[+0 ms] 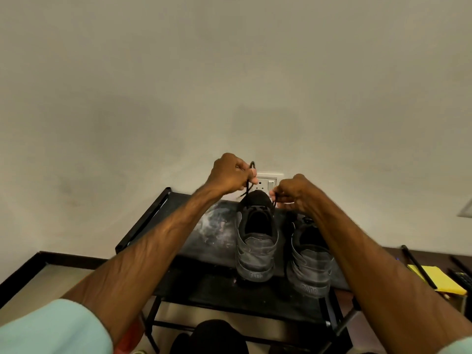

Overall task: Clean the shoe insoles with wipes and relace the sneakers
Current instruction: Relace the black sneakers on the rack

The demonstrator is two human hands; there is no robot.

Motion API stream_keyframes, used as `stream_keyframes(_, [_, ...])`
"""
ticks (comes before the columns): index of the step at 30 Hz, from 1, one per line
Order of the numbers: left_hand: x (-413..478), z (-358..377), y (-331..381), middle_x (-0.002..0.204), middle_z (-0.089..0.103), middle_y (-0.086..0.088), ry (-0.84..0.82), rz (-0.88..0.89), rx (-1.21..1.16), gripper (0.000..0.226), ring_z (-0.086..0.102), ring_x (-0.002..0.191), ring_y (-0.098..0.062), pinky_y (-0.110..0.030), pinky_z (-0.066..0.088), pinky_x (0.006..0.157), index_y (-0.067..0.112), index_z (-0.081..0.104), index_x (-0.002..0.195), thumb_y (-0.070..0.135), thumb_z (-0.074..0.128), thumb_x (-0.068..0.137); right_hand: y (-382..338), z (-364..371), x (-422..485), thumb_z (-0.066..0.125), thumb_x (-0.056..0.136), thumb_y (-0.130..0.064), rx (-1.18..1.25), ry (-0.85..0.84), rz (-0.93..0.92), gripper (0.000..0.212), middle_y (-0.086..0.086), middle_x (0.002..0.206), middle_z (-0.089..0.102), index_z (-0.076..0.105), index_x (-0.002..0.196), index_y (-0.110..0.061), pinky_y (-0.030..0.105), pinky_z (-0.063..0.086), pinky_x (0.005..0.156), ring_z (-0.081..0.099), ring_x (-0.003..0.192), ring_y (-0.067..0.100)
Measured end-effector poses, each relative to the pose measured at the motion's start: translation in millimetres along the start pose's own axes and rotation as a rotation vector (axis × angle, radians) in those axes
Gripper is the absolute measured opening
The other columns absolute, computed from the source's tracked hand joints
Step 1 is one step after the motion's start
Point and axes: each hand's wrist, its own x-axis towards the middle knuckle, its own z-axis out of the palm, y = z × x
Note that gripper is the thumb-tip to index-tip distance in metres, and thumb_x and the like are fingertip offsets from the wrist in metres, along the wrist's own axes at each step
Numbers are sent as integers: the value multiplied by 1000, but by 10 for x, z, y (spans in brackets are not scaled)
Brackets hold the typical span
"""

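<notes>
Tightening the thin black lace (252,165) on the dark grey sneaker (255,249).
The left hand (229,175) and right hand (298,192) pinch its ends; best pulled evenly.

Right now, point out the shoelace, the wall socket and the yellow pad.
shoelace (253,162): head view, top of the loop.
wall socket (264,185): head view, middle of the faceplate.
yellow pad (443,279): head view, bare top sheet.

Two sneakers (256,241) stand side by side on a rack (178,233) against the wall (229,72).
</notes>
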Motion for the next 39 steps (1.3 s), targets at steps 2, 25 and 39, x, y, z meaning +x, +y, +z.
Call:
stream_keyframes(2, [55, -78, 152, 76, 77, 2, 51, -8, -48, 13, 74, 71, -15, -31, 63, 70, 5, 77, 92, 17, 73, 92, -158, -20, -57, 60, 97, -2, 41, 76, -94, 14, 14, 89, 77, 66, 107, 5, 37, 60, 77, 70, 71, 19])
stream_keyframes(25, [171, -622, 1565, 82, 74, 0, 50, -146, -253, 28, 70, 74, -12, -35, 55, 83, 9, 76, 99, 30, 84, 82, -1258, -252, -894, 73, 78, -3, 33, 296, -695, 20, 25, 84, 73, 67, 90, 12, 46, 60, 66, 76, 70, 24])
stream_keyframes(39, [37, -817, 1858, 73, 77, 2, 215, 208, -169, 11, 76, 74, -14, -36, 61, 84, 16, 79, 81, 22, 87, 76, -1302, -340, -1119, 62, 101, -18, 208, 107, -701, 21, 8, 92, 78, 75, 109, -3, 32, 58, 78, 77, 80, 16])
